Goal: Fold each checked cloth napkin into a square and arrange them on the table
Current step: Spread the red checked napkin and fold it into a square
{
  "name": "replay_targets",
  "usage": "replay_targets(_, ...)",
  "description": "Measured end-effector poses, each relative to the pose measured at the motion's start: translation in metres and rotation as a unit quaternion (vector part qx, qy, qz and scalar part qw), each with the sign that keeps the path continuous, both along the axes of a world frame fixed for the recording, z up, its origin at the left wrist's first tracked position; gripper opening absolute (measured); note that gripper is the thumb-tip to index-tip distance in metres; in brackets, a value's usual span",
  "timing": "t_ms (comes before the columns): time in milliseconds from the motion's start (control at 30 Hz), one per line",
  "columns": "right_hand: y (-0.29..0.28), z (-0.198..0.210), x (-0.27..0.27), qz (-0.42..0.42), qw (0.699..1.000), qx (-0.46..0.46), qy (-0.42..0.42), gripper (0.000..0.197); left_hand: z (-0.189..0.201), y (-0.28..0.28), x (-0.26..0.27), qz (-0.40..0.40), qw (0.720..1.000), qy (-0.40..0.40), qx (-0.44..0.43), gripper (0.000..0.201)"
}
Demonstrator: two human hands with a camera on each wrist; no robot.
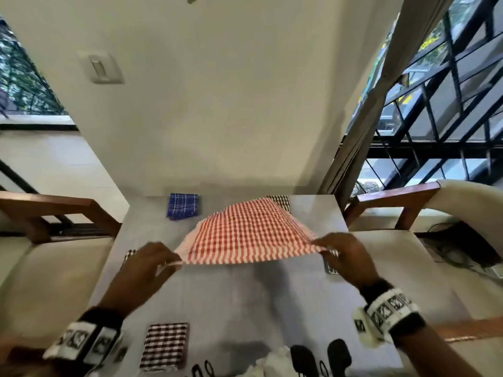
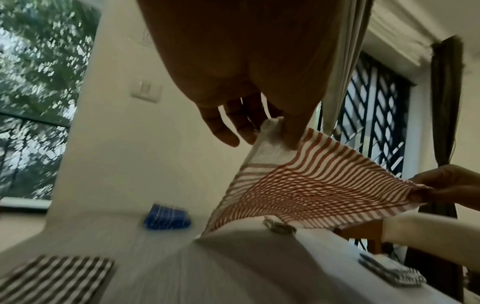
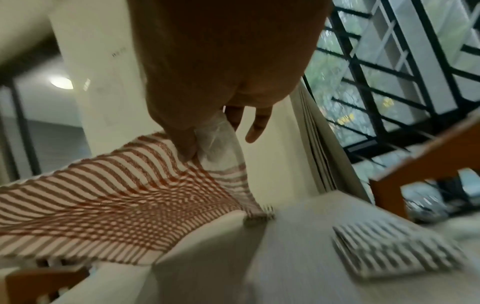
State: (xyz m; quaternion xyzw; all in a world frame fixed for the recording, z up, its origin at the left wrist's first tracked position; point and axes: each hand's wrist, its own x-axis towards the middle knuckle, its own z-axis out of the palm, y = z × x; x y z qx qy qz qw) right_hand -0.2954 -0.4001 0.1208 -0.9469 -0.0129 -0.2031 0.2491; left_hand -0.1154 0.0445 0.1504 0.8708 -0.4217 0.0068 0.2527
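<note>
Pale grey counter [image 1: 245, 295], flanked by two wooden chairs with cream cushions: left chair [image 1: 40, 268], right chair [image 1: 408, 254]. Cream wall behind, with a light switch [image 1: 102, 68]; barred window [image 1: 449, 104] to the right.

Spread over the middle of the counter, a red-and-white checked napkin [image 1: 250, 232]: far edge resting on the counter, near edge lifted clear and stretched taut between both hands. Left hand [image 1: 144, 265] pinching the near left corner between thumb and fingers, the other fingers loosely extended in the left wrist view. Right hand [image 1: 345, 257] pinching the near right corner likewise, two fingers hanging free past the cloth in the right wrist view.

Around it, already folded into squares and lying flat: a brown checked napkin [image 1: 164, 345] at the near left edge; a blue checked napkin [image 1: 181, 206] at the far side, left of the red one; a dark checked napkin [image 1: 280, 201] at the far right, partly covered by the red cloth. Two more folded ones mostly hidden behind the hands: one [image 1: 130, 254] by the left hand, one [image 1: 332, 268] by the right. Blurred black objects [image 1: 321, 357] and some white material at the near edge, too unclear to identify.
</note>
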Motion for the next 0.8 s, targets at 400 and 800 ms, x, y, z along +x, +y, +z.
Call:
replay_targets(400, 0.040, -0.166, -0.095, -0.036, 0.982, 0.062, 0.177, 0.022, -0.167, 0.039, -0.047, -0.065, 0.995, 0.065, 0.042, 0.031)
replay_targets(800, 0.037, -0.161, -0.123, -0.113, 0.922, 0.183, 0.321, 0.016, -0.162, 0.036, -0.045, -0.017, 0.953, 0.269, 0.137, 0.016)
